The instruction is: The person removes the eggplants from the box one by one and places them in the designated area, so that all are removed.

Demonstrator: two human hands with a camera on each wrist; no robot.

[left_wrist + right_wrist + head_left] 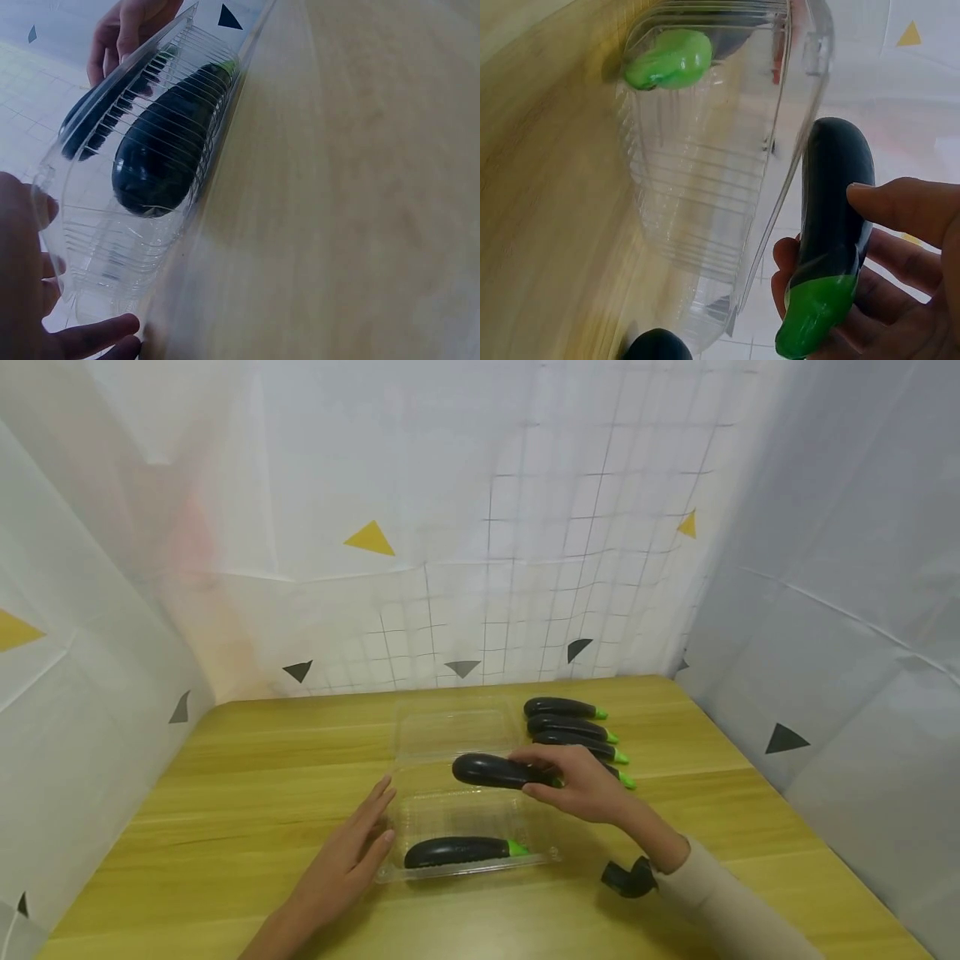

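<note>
My right hand (581,785) grips a dark eggplant (487,770) near its green stem end, thumb on one side and fingers on the other. It is held above a clear plastic clamshell box (468,810), whose lid (453,731) lies folded back. A second eggplant (457,852) lies inside, along the box's near wall, its green cap (671,60) pointing right. At the box's left side is my left hand (341,864), fingers extended and spread, with a fingertip right at the rim in the left wrist view.
Several more eggplants (573,727) lie in a row on the wood-grain table (285,777), behind and right of the box. A black curved object (628,878) sits by my right sleeve (731,893). White sheeting (315,627) walls the table's back and sides.
</note>
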